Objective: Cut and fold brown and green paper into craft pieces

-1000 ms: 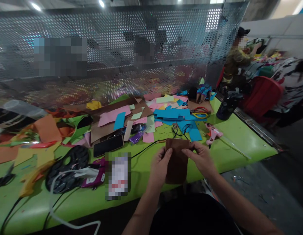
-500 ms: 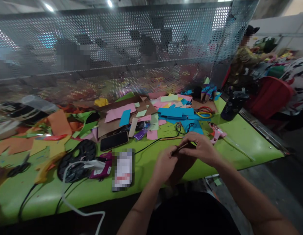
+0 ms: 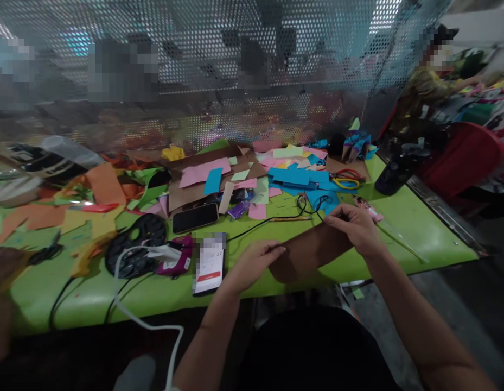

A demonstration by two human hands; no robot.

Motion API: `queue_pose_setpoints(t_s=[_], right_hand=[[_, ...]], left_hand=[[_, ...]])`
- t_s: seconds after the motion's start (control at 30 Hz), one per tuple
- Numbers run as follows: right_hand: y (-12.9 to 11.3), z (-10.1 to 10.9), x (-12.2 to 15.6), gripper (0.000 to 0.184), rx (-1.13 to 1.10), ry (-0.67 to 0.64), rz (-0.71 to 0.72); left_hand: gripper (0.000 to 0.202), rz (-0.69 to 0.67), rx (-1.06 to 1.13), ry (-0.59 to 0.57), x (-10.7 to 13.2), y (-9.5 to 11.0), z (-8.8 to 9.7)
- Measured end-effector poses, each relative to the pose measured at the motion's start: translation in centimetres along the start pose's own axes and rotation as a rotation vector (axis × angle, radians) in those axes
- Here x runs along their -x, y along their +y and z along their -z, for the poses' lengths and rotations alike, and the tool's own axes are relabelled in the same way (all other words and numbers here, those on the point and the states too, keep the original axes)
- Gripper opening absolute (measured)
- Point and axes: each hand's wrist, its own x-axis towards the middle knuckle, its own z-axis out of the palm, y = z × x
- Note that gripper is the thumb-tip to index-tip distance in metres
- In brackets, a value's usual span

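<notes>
A brown sheet of paper (image 3: 311, 251) is stretched out between my two hands, just over the table's front edge. My left hand (image 3: 255, 260) pinches its left end between thumb and fingers. At the other end, my right hand (image 3: 356, 228) grips the upper right corner. The sheet's lower edge curves downward. Behind it lie a thin wooden stick (image 3: 290, 219) and a black cable (image 3: 252, 227). A pink glue gun (image 3: 368, 209) with a clear glue stick rests to the right of my right hand. Left of my left hand is a phone with a lit screen (image 3: 210, 266).
Blue paper pieces (image 3: 296, 182), yellow-handled scissors (image 3: 346, 182) and a dark tumbler (image 3: 398, 171) stand farther back. Leftward are a dark phone (image 3: 195, 218), a purple tissue pack (image 3: 174, 258), a black round tray (image 3: 133, 244) and a yellow glue gun (image 3: 91, 255). A perforated metal panel (image 3: 219, 81) borders the back.
My hands were close together on the folded or bunched brown paper. They have moved apart, and the sheet is now spread between them. The view has shifted slightly.
</notes>
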Motion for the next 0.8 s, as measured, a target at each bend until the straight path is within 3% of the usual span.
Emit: queue_pose_setpoints(t_s=[0.13,0.33,0.4,0.5,0.6,0.7,0.8], right_hand=[[2.2,-0.1,0.2,0.029,-0.061,0.065,-0.082],[2.8,-1.1,1.2,0.032,-0.208,0.183,-0.203],[3.1,-1.5,1.8,0.032,-0.264,0.228,-0.247],[3.9,-1.7,2.3,0.030,-0.269,0.271,-0.254],[3.7,-1.1,2.5,0.025,-0.009,0.229,-0.107],[1.8,-0.8,2.8,0.030,0.408,0.112,0.258],[-0.5,-1.5,3.5,0.039,0.654,-0.099,0.560]], left_hand=[[0.025,0.079,0.231,0.126,-0.3,-1.8,-0.3],[0.022,0.016,0.473,0.477,-0.9,-2.2,-1.8],[0.032,0.015,0.590,0.493,-0.7,-1.8,-2.4],[0.056,0.013,0.682,0.402,-0.2,-1.3,-3.0],[0.063,-0.015,0.639,0.398,-0.2,-1.2,-2.9],[0.051,-0.029,0.641,0.451,-1.0,-1.4,-2.7],[0.028,0.007,0.690,0.492,-1.8,-1.4,-3.0]])
